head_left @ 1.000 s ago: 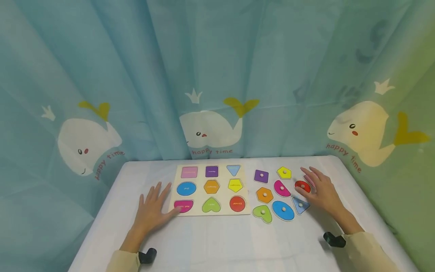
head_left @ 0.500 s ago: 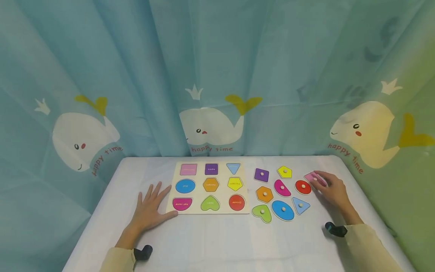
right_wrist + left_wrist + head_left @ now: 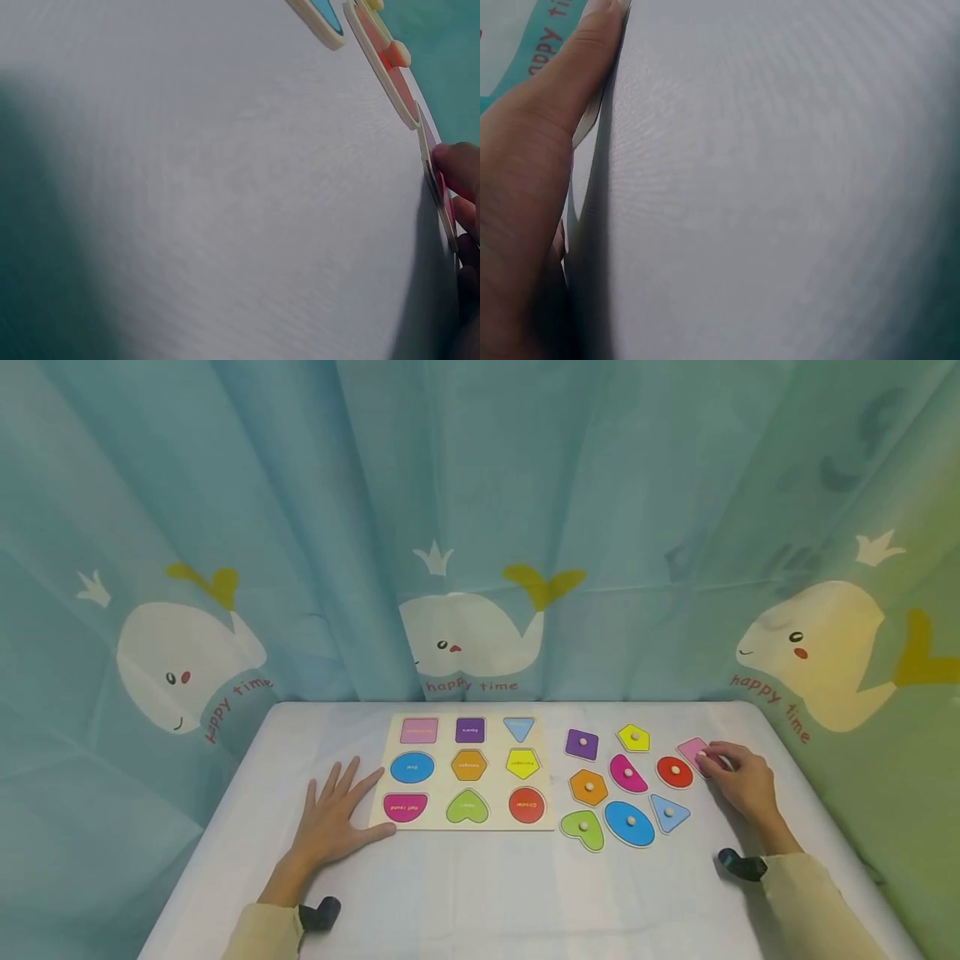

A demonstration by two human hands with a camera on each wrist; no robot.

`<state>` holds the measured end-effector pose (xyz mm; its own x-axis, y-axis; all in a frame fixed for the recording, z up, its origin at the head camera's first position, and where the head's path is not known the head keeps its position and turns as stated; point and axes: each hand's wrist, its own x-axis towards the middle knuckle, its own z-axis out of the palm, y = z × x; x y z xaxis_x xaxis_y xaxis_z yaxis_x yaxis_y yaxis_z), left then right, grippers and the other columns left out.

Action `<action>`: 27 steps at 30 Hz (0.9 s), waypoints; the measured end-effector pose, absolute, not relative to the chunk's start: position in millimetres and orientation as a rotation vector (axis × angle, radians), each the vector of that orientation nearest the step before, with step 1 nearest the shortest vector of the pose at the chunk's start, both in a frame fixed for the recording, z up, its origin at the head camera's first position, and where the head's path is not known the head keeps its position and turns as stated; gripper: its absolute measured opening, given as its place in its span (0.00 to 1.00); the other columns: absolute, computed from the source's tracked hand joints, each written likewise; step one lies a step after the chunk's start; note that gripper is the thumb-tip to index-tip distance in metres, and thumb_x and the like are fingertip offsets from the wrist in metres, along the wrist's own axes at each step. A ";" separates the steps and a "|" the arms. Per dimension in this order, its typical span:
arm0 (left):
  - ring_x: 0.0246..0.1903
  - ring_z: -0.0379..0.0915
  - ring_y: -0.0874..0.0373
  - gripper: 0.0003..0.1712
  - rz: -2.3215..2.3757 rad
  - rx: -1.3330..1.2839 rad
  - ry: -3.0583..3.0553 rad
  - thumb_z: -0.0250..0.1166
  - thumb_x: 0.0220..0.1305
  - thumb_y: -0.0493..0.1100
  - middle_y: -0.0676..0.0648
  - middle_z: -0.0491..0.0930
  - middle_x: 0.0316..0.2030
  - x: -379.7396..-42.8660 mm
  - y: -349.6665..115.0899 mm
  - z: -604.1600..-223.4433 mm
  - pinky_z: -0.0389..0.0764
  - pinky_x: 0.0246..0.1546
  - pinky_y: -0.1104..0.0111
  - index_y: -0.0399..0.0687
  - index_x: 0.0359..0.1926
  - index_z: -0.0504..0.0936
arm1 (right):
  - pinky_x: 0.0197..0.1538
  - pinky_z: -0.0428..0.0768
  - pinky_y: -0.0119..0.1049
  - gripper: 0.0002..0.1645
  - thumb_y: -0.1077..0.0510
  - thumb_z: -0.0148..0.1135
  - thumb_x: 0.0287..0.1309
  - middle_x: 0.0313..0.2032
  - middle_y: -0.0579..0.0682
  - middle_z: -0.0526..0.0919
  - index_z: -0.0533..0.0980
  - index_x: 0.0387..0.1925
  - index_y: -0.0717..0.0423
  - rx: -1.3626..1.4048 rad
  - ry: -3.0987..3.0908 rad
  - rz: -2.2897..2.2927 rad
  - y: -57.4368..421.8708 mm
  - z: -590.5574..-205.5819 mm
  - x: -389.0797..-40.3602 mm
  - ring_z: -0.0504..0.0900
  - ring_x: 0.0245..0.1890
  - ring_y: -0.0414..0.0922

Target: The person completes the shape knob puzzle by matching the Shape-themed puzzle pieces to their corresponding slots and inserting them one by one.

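Observation:
At the far right of the pieces in the head view, my right hand (image 3: 745, 781) pinches the small knob of a pink rectangle puzzle piece (image 3: 691, 750), partly hidden by the fingers. The right wrist view shows the thumb (image 3: 459, 166) against that piece, which lies flat or nearly so on the table. My left hand (image 3: 330, 822) lies with fingers spread at the left edge of a pale puzzle board (image 3: 495, 823), thumb and index fingertips touching it. The board bears printed coloured shapes. In the left wrist view the thumb (image 3: 585, 52) reaches the board's edge.
Several knobbed pieces lie between board and right hand, among them a red circle (image 3: 666, 779), a blue triangle (image 3: 678, 821), a blue oval (image 3: 618, 831) and a green heart (image 3: 596, 841). A whale-printed curtain (image 3: 637, 635) hangs behind the white table (image 3: 480, 893).
My right hand has moved from hovering over the red circle and pink rectangle to pinching the pink rectangle's knob. The left hand stays by the board. The head view has shifted slightly.

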<state>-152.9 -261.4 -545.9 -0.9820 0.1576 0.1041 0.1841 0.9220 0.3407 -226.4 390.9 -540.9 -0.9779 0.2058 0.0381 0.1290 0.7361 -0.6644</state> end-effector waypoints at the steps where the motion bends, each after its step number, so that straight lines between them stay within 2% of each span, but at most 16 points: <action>1: 0.77 0.42 0.29 0.55 -0.542 -0.266 -3.009 0.71 0.49 0.73 0.35 0.54 0.78 -153.2 -261.6 -546.7 0.38 0.68 0.25 0.57 0.75 0.68 | 0.67 0.63 0.72 0.30 0.44 0.61 0.72 0.65 0.72 0.71 0.78 0.58 0.67 -0.279 -2.825 1.066 390.8 -541.1 -226.4 0.63 0.68 0.73; 19: 0.77 0.43 0.29 0.56 -0.542 -0.259 -2.996 0.72 0.49 0.73 0.35 0.55 0.78 -153.2 -261.4 -546.6 0.39 0.68 0.25 0.57 0.75 0.69 | 0.68 0.63 0.70 0.26 0.49 0.62 0.72 0.66 0.71 0.71 0.79 0.56 0.69 -0.369 -2.795 1.065 382.4 -536.7 -226.6 0.63 0.70 0.72; 27: 0.77 0.41 0.31 0.56 -0.535 -0.245 -3.023 0.71 0.49 0.73 0.37 0.53 0.79 -155.3 -261.8 -551.1 0.37 0.69 0.26 0.58 0.76 0.68 | 0.66 0.63 0.74 0.29 0.44 0.61 0.72 0.68 0.70 0.69 0.80 0.56 0.67 -0.281 -2.792 1.082 376.9 -513.0 -233.0 0.61 0.70 0.72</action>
